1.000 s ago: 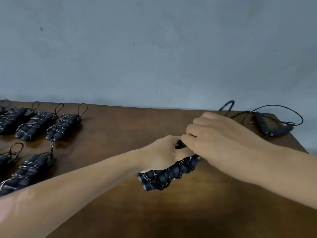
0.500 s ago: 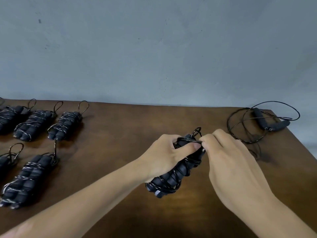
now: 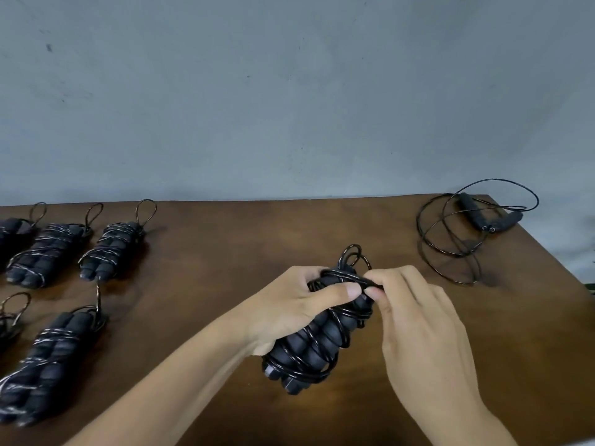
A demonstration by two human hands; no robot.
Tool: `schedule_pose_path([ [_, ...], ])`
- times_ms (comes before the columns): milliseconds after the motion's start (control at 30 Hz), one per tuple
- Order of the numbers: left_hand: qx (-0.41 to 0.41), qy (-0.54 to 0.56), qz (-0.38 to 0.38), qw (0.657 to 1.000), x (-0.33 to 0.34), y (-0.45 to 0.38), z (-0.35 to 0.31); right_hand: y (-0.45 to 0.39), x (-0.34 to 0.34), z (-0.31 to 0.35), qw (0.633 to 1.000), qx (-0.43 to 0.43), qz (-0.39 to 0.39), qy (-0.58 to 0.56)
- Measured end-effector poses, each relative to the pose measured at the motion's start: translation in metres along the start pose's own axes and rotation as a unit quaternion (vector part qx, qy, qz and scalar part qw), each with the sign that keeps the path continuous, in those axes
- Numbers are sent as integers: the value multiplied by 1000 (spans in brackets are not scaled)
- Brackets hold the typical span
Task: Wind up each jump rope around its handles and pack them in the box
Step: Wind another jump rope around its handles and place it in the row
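Along the left of the brown surface lie the finished bundles, each a pair of handles bound by its own cord with a small loop left poking out at the far end. They sit in two rows, probably parked there so they stay tidy until packing. I count five in sight: three in the far row, the leftmost cut by the frame edge, and two in the near row, one barely showing.

In the middle, the left hand grips the jump rope being wound around its paired handles, thumb pressed across the top turns, likely to keep the coils from springing loose. The bundle is held off the surface, tilted, with two small loops standing up at its far end.

The right hand meets it there, its fingers pinching the cord's last stretch, seemingly to tuck it under a turn.

Far right, one unwound rope sprawls in loose coils beside its two handles. No box is visible.
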State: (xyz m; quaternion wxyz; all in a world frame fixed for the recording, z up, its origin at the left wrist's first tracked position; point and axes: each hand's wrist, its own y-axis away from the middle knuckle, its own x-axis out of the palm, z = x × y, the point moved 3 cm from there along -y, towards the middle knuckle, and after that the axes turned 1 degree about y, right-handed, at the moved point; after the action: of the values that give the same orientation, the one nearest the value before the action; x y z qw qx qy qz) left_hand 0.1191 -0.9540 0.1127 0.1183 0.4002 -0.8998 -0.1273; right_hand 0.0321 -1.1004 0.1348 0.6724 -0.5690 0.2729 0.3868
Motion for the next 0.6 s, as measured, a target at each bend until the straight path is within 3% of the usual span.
schedule_pose_path([
  [67,8,11,-5,1000,-2,4,1,2,2,4,1000,-2,-9,-7],
  [367,56,33,-94,993,-5,9,13,3,31,1,979,133,15,-152],
  [467,86,24,-147,985,-11,10,15,4,40,-1,955,225,22,-192],
  [600,131,-47,-198,970,-16,12,18,9,53,-6,894,356,109,-249],
])
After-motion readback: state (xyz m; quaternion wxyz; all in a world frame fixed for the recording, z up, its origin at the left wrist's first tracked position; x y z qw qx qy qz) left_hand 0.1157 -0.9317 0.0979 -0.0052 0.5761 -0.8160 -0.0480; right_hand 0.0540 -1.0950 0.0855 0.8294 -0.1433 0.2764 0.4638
